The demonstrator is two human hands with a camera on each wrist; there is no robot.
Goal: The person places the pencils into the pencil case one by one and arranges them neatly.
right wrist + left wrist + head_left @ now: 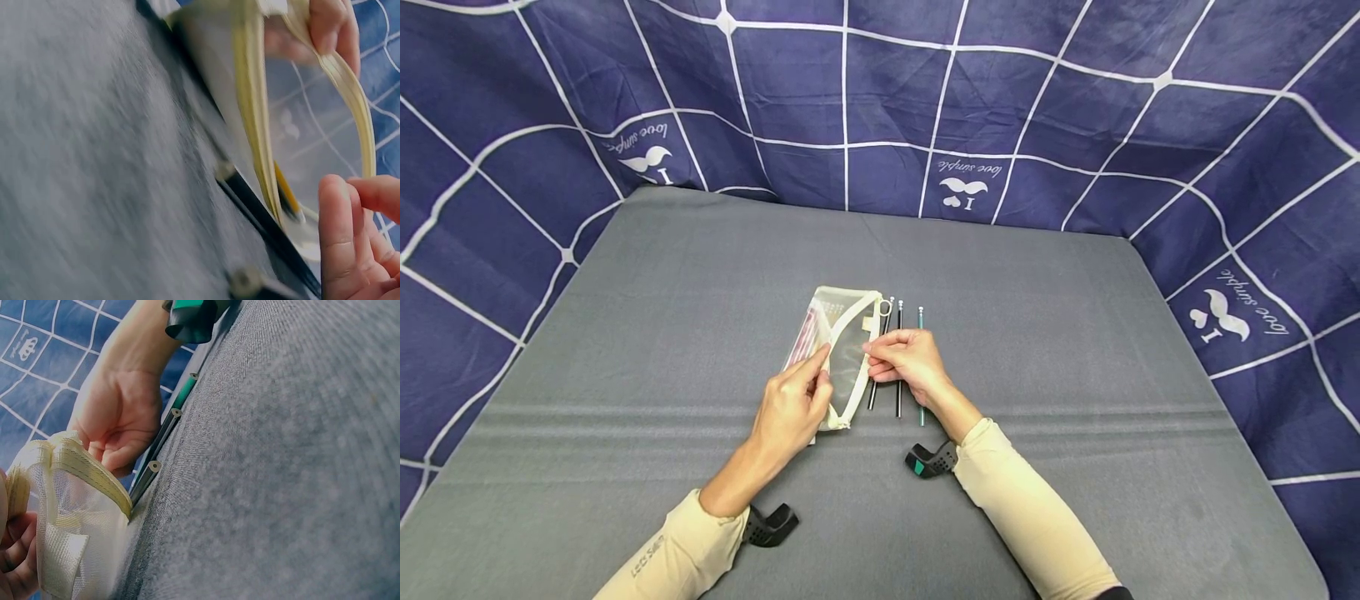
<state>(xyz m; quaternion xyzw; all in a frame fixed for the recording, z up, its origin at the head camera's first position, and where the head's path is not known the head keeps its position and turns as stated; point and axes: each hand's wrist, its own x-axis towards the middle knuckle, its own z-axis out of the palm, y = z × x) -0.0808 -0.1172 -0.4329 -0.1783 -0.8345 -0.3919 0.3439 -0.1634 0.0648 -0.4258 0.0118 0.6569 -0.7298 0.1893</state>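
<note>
A cream mesh pencil pouch [851,375] lies on the grey surface with its zip opening spread wide. My left hand [790,404] pinches the left rim of that opening between thumb and fingers. My right hand [912,360] hovers by the right rim, thumb and index fingertips close together; in the right wrist view nothing shows between them. Pink-striped items [802,337] show through the mesh on the left. Beside the pouch lie a green pencil [921,367], a black pencil [899,358] and another dark pencil [872,397], partly hidden under the right hand.
A grey cloth-covered table [1037,333] extends around the pouch. Dark blue curtains with white grid lines [895,100] enclose its back and sides. Black wrist mounts [771,527] stick out below both forearms, near the surface.
</note>
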